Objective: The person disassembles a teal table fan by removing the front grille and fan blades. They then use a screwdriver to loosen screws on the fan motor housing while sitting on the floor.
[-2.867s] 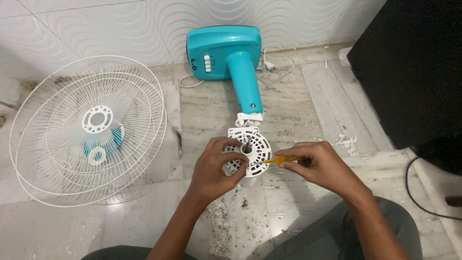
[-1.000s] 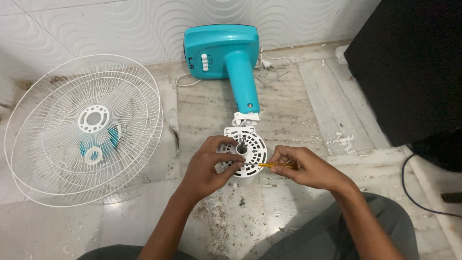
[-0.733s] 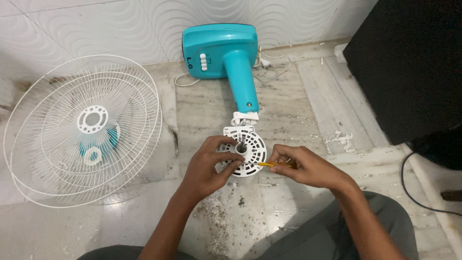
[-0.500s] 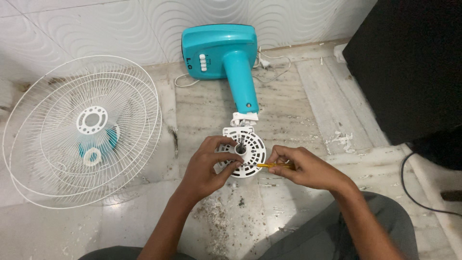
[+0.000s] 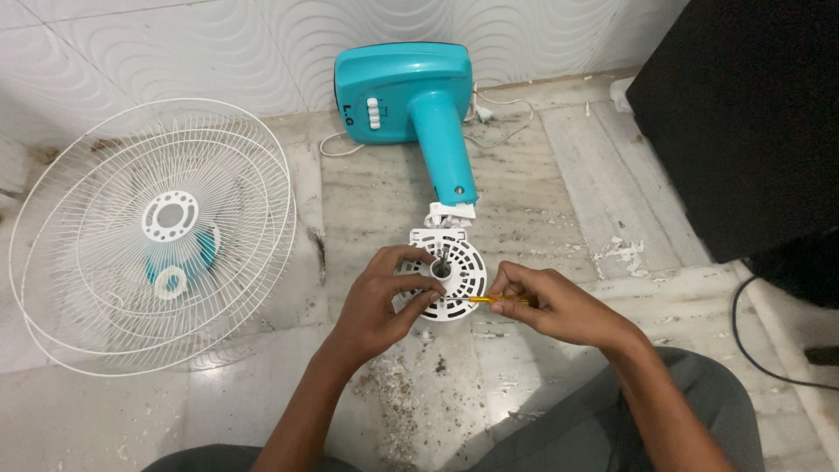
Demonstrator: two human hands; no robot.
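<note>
Nearest the camera, the person's grey-trousered legs are cut off by the lower edge, and dirt and crumbs speckle the marble floor (image 5: 367, 201) just below the hands. The left hand (image 5: 384, 301) curls around the left side of the white motor housing (image 5: 450, 271), its grip pressed on the rim with the thumb up near the central shaft; the fingers hide much of that side of the housing. The right hand (image 5: 551, 306) sits just to the right, its grip pinching a thin yellow-handled screwdriver (image 5: 489, 300) whose tip points left into the slotted face of the housing. The tip itself is too small to make out, and the handle end is buried in the fingers.

Beyond the hands, the housing joins a teal fan stand (image 5: 441, 144) that lies flat on the floor and runs up to the teal base (image 5: 398, 92) with white buttons, beside the patterned wall. A white cord (image 5: 502, 118) trails to the right of the base.

Well left of the left hand lie stacked white wire fan guards (image 5: 157, 236), with teal blades partly hidden beneath. Far right, a black cabinet (image 5: 752, 114) is cut off.
</note>
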